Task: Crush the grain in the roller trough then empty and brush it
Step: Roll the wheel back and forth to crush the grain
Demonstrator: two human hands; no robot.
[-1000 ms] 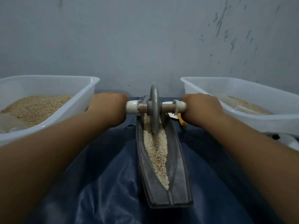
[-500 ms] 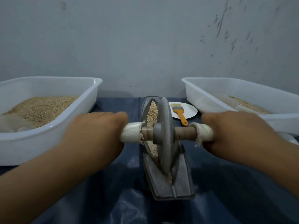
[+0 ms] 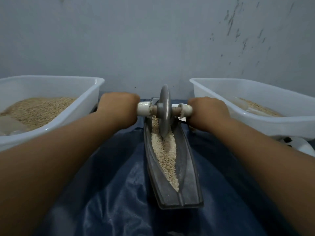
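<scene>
while two bare arms reach away from the head camera, one long metal roller trough lies lengthwise on a dark blue sheet, its near end blunt and its far end by the wall. one line of pale crushed grain fills its groove from the near tip up to the wheel. one grey disc wheel stands upright on edge in the far part of the groove, its lower rim down in the grain. one axle runs through the wheel, with a white sleeve on the left side and a second white sleeve on the right. the left hand is wrapped round the left end of the axle, and the right hand is wrapped round the right end, so the two hands sit apart with the wheel between them. two white plastic tubs flank the trough: the left tub holds a heap of brownish grain, the right tub a thinner layer. one white object peeks out near the right tub; what it is cannot be told.
</scene>
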